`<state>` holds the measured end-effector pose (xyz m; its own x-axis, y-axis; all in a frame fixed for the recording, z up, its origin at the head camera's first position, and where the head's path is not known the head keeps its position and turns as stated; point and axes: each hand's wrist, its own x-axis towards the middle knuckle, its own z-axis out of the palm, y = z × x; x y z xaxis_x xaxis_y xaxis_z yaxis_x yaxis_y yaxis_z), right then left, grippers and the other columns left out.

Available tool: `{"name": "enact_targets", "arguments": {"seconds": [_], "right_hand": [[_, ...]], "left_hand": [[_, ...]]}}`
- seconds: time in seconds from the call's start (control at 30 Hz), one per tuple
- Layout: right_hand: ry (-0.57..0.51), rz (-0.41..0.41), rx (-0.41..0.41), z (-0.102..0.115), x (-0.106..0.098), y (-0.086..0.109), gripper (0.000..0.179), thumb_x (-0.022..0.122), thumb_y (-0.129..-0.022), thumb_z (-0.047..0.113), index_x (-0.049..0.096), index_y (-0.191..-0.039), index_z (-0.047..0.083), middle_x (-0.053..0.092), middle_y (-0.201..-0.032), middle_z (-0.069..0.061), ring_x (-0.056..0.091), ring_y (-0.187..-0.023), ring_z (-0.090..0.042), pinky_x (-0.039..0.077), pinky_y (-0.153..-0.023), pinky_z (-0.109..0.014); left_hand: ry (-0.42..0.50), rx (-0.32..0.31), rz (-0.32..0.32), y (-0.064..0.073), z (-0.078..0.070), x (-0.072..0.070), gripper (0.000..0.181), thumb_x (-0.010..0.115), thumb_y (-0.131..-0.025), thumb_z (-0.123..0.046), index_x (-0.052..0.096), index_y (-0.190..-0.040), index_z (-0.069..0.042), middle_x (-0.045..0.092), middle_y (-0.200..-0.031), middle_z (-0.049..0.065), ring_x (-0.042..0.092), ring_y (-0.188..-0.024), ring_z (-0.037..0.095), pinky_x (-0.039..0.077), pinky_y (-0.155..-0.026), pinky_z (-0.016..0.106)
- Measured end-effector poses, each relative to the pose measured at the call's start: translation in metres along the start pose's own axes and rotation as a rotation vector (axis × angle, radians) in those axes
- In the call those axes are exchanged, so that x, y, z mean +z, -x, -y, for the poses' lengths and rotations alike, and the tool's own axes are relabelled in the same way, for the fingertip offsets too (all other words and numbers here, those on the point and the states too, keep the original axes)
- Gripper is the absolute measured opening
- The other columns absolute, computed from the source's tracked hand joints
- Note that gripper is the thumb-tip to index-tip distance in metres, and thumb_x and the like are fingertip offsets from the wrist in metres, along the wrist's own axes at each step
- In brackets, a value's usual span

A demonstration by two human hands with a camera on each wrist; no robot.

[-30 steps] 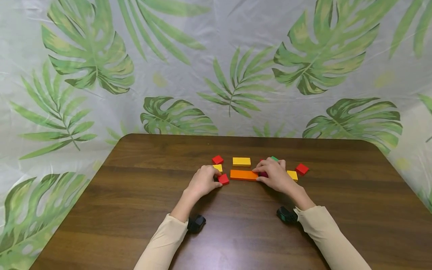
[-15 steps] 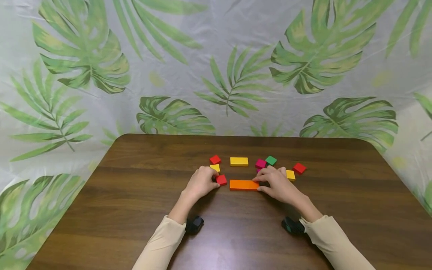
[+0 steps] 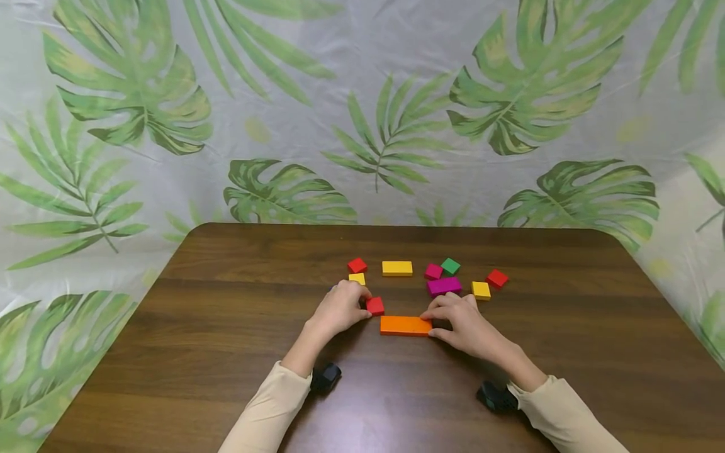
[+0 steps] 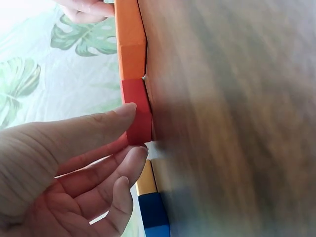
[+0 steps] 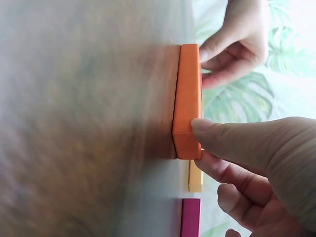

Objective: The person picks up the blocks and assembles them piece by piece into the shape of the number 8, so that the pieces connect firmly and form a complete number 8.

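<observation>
My right hand (image 3: pixel 466 322) pinches the right end of a long orange block (image 3: pixel 403 326) lying flat on the table. In the right wrist view the thumb presses the orange block's (image 5: pixel 187 106) near side, fingers behind it. With thumb and fingers my left hand (image 3: pixel 340 308) holds a small red block (image 3: pixel 376 306), just behind and left of the orange block. The left wrist view shows the thumb on the near face of that red block (image 4: pixel 138 113). A yellow block (image 3: pixel 357 279) lies behind the left hand, beside a blue block (image 4: pixel 154 213) mostly hidden in the head view.
Behind the hands lie a red block (image 3: pixel 357 265), a long yellow block (image 3: pixel 397 268), a small magenta block (image 3: pixel 433 271), a green block (image 3: pixel 450 266) and a longer purple block (image 3: pixel 444 287). Right of them are a yellow block (image 3: pixel 481 290) and a red block (image 3: pixel 497 279).
My right hand has drawn the orange block toward the person, uncovering the purple, magenta and green blocks. The left hand keeps hold of the red block, which has shifted slightly.
</observation>
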<state>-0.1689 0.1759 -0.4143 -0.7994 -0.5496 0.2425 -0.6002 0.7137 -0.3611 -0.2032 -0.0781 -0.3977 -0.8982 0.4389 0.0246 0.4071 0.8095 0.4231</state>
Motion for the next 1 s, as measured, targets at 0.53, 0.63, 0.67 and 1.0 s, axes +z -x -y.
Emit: {"name": "enact_targets", "arguments": {"seconds": [0.53, 0.63, 0.67, 1.0], "right_hand": [[-0.055, 0.04, -0.003, 0.002, 0.001, 0.007, 0.022, 0.075, -0.078, 0.018, 0.073, -0.099, 0.015, 0.066, -0.094, 0.003, 0.054, -0.093, -0.016, 0.021, -0.072, -0.029], [-0.052, 0.031, -0.017, 0.003, 0.002, 0.008, 0.022, 0.075, -0.077, 0.018, 0.073, -0.099, 0.015, 0.066, -0.093, 0.004, 0.055, -0.093, -0.016, 0.021, -0.072, -0.028], [-0.053, 0.03, -0.023, 0.003, 0.002, 0.008, 0.022, 0.075, -0.077, 0.018, 0.073, -0.099, 0.015, 0.066, -0.093, 0.004, 0.055, -0.093, -0.015, 0.021, -0.072, -0.028], [-0.058, 0.013, -0.053, 0.007, 0.003, 0.011, 0.023, 0.077, -0.075, 0.017, 0.073, -0.097, 0.014, 0.066, -0.092, 0.004, 0.054, -0.092, -0.014, 0.02, -0.072, -0.027]], "left_hand": [[0.006, 0.06, 0.059, 0.003, -0.007, -0.002, 0.025, 0.078, -0.075, -0.014, 0.071, -0.096, -0.004, 0.068, -0.084, 0.005, 0.05, -0.063, 0.008, 0.045, -0.061, 0.02], [0.022, 0.056, 0.084, 0.004, -0.007, -0.003, 0.026, 0.078, -0.074, -0.013, 0.071, -0.097, -0.003, 0.068, -0.082, 0.005, 0.05, -0.061, 0.007, 0.044, -0.059, 0.02], [0.028, 0.056, 0.092, 0.004, -0.006, -0.004, 0.026, 0.078, -0.074, -0.012, 0.071, -0.097, -0.003, 0.068, -0.082, 0.005, 0.05, -0.06, 0.008, 0.043, -0.058, 0.02], [0.039, 0.061, 0.146, 0.006, -0.007, -0.008, 0.021, 0.078, -0.074, -0.01, 0.071, -0.093, -0.004, 0.064, -0.074, 0.005, 0.05, -0.061, 0.01, 0.043, -0.057, 0.021]]}}
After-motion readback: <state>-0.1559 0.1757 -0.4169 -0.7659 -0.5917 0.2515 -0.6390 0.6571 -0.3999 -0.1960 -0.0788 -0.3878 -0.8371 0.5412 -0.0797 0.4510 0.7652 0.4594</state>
